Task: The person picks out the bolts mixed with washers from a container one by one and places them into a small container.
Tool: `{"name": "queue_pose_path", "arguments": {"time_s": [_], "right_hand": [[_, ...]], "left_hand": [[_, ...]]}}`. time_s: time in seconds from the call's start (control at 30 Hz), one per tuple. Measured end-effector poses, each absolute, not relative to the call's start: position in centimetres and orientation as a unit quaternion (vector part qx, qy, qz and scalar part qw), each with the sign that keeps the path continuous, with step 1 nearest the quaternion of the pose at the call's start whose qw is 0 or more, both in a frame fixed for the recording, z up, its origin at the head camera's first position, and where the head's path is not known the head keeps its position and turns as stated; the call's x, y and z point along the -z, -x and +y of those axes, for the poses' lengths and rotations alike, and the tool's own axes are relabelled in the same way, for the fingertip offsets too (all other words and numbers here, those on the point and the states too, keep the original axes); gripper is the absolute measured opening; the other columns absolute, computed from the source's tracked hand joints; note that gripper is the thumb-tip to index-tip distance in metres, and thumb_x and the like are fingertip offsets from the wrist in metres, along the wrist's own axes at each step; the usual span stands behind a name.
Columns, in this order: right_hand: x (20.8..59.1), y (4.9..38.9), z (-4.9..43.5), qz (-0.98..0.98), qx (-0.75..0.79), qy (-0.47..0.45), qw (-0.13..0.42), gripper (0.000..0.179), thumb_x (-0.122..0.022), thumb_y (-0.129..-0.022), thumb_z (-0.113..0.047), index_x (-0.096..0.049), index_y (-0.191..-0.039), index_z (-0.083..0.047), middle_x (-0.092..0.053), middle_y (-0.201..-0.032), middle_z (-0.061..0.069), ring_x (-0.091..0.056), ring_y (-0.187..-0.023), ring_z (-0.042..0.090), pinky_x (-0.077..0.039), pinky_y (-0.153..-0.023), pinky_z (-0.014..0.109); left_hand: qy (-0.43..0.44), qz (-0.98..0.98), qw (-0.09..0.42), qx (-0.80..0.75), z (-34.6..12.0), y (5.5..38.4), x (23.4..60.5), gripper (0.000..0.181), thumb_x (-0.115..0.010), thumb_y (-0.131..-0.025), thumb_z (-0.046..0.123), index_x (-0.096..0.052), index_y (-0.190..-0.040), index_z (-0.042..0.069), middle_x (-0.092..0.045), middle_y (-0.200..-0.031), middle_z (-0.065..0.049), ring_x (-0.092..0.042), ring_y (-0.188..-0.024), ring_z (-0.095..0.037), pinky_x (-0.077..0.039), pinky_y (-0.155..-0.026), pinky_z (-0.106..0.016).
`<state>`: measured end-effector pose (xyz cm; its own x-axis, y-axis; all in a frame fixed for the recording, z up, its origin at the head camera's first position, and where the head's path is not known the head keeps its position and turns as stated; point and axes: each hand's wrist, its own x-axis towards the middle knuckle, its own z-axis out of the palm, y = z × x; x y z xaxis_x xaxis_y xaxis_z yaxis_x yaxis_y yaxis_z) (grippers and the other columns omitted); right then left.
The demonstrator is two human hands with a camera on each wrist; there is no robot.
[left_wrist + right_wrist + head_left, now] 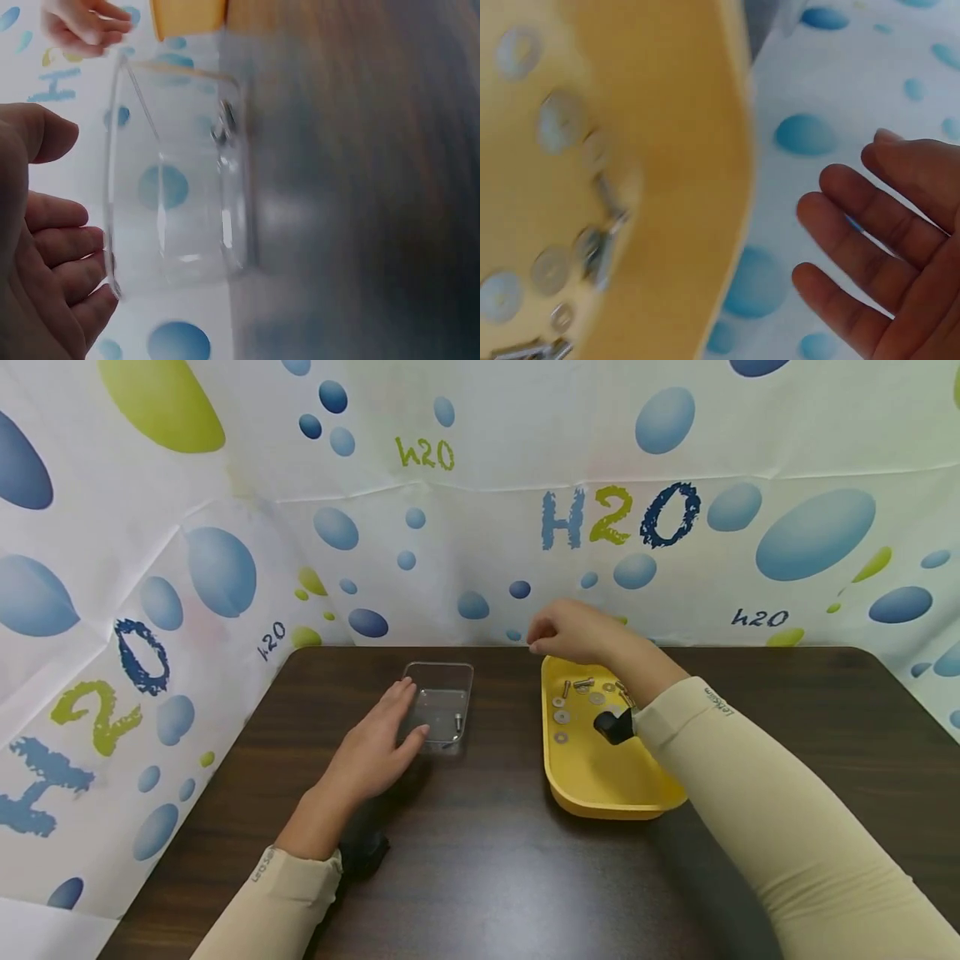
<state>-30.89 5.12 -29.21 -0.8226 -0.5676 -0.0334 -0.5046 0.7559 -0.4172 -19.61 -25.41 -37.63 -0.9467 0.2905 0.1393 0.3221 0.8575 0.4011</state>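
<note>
My left hand [372,747] lies along the left side of a clear plastic box [438,700], fingers straight and fingertips right at its rim. A small bolt [458,722] is in the box, near its right wall; the left wrist view shows metal pieces [224,124] at one end. My right hand [573,631] hovers above the far edge of a yellow tray [600,781]. Its fingers [855,240] are loosely bent and hold nothing. Washers [561,717] and several bolts [583,682] lie in the far part of the tray, partly hidden by the right forearm.
Both containers stand on a dark wooden table [495,860], the box left of the tray with a gap between. A white sheet with blue drops [472,605] hangs behind the table and along its left side. A black wrist camera [615,727] hangs over the tray.
</note>
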Motion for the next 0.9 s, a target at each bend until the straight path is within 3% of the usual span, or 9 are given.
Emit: {"name": "queue_pose_path", "arguments": {"time_s": [0.2, 0.37, 0.67, 0.9], "right_hand": [[31.2, 31.7, 7.1, 0.949, 0.18, 0.225, 0.126, 0.025, -0.066, -0.094, -0.018, -0.071, -0.117, -0.008, -0.069, -0.115, 0.011, -0.062, -0.105, 0.028, -0.05, -0.097, 0.045], [32.8, 31.9, 7.6, 0.955, 0.138, 0.214, 0.152, 0.031, -0.065, -0.09, -0.006, -0.071, -0.121, -0.009, -0.068, -0.117, 0.012, -0.061, -0.1, 0.027, -0.053, -0.092, 0.042], [34.6, 31.9, 6.9, 0.959, 0.085, 0.206, 0.177, 0.032, -0.068, -0.088, 0.001, -0.072, -0.118, -0.01, -0.069, -0.105, 0.009, -0.062, -0.089, 0.023, -0.056, -0.088, 0.037], [34.9, 31.6, 6.3, 0.964, 0.067, 0.197, 0.168, 0.026, -0.067, -0.086, 0.005, -0.077, -0.104, -0.011, -0.068, -0.092, 0.005, -0.061, -0.083, 0.021, -0.055, -0.081, 0.033]], "left_hand": [[0.209, -0.953, 0.068, 0.207, -23.1, 18.8, 36.8, 0.065, -0.054, -0.1, 0.035, -0.033, -0.153, 0.003, -0.028, -0.161, -0.01, -0.024, -0.15, -0.027, -0.028, -0.118, -0.051], [0.255, -0.944, 0.073, 0.194, -20.2, 18.0, 36.7, 0.064, -0.055, -0.1, 0.036, -0.036, -0.152, 0.004, -0.032, -0.16, -0.01, -0.03, -0.148, -0.026, -0.03, -0.117, -0.048], [0.299, -0.938, -0.019, 0.173, -14.8, 17.4, 36.6, 0.075, -0.049, -0.099, 0.053, -0.026, -0.156, 0.01, -0.019, -0.165, -0.003, -0.018, -0.152, -0.017, -0.024, -0.121, -0.041], [0.315, -0.933, -0.043, 0.169, -13.0, 17.6, 37.1, 0.085, -0.046, -0.097, 0.062, -0.021, -0.157, 0.008, -0.013, -0.166, -0.005, -0.011, -0.153, -0.017, -0.022, -0.122, -0.04]]}}
